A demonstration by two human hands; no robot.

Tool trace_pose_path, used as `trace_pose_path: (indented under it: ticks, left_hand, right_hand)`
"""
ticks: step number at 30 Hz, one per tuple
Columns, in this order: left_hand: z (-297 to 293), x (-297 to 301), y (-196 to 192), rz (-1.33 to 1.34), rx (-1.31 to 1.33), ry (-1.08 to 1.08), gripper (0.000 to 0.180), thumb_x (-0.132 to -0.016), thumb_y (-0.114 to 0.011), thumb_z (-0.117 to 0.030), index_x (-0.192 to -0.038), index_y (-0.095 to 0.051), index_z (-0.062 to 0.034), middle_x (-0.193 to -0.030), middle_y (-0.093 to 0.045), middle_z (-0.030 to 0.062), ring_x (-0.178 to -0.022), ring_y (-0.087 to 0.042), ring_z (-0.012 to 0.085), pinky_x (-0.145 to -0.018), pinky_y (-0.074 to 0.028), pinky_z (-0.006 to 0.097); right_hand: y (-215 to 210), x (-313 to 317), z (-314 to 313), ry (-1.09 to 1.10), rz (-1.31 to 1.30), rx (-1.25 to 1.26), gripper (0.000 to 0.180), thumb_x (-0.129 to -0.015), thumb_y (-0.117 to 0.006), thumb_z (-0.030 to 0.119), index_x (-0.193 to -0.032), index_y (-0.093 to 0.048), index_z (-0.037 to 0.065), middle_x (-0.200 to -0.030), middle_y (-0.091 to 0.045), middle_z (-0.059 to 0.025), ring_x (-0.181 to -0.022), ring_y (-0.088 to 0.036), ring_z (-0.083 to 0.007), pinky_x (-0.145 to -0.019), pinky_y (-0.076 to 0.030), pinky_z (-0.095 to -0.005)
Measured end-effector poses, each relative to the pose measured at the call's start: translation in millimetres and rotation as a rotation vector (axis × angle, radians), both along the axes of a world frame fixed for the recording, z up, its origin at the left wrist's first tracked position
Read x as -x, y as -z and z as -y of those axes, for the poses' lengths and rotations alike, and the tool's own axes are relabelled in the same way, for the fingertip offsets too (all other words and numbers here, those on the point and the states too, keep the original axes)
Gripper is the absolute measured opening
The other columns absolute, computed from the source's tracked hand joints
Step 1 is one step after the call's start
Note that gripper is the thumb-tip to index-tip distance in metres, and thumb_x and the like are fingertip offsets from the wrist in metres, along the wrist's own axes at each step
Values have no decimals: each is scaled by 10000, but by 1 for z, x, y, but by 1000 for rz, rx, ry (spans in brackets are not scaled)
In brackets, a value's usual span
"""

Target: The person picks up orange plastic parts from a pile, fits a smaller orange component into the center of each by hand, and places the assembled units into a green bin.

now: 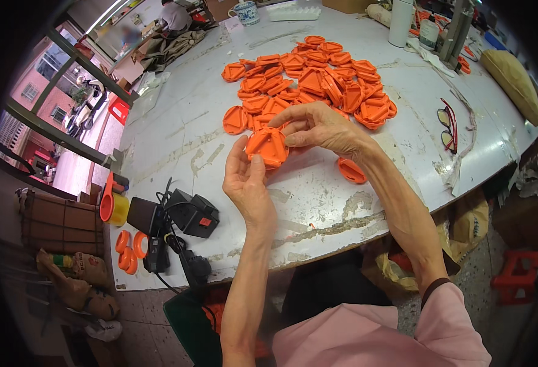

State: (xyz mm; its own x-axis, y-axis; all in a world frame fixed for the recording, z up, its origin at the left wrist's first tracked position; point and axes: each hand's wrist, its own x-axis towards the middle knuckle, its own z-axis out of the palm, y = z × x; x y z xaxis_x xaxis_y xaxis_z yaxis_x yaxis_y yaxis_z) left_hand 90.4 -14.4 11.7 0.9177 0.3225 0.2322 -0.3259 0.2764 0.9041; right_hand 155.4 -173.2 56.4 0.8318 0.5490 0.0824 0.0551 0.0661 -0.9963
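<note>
While both hands work above the table [177,131]:
Grip: left hand [247,183] and right hand [318,128] pinch one orange plastic part [268,147].
Risk: a fingertip slip could drop it into the orange pile [312,82].

Printed brown sacks [76,275] on floor, left

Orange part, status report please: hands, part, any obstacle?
Left hand and right hand both grip orange part. Held above table. Pile of orange parts behind.
</note>
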Motion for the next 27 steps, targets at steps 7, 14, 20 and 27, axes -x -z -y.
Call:
trace_pose_path:
  ticks: [7, 14, 20, 27]
  left_hand:
    - [4, -2, -1, -89, 49, 22, 415, -868, -462, 27, -1281, -443, 66, -1120, -557, 124, -861, -560, 99, -702, -452, 203]
    - [6, -3, 0, -159, -33, 154, 392, -897, -429, 30, -1287, -408, 68, -1205, -524, 171, -1048, -583, 237, -856, -528, 370]
    - [7, -3, -2, -191, 36, 171, 407, -890, -430, 31, -1295, -405, 66, -1193, -523, 174, -1037, -579, 227, -831, -533, 364]
    - [1, -2, -4, -229, 47, 212, 403, -902, -444, -12, -1292, -395, 78, -1189, -520, 179, -1014, -584, 222, -804, -529, 359]
  right_hand:
    - [18, -1, 5, -30, 15, 54, 386, -769, -630, 41, -1144, -563, -17, -815, -617, -12, -738, -572, -73, -685, -472, -210]
    - [23, 5, 19, 43, 42, 87, 372, -798, -642, 92, -1148, -565, -8, -822, -628, -12, -747, -572, -67, -656, -471, -204]
    - [23, 6, 20, 61, 57, 122, 356, -840, -636, 164, -1146, -570, -6, -789, -633, -9, -720, -589, -68, -617, -478, -203]
    - [17, 9, 15, 142, -23, 137, 278, -869, -603, 173, -1073, -611, -16, -746, -636, -32, -647, -616, -87, -578, -497, -202]
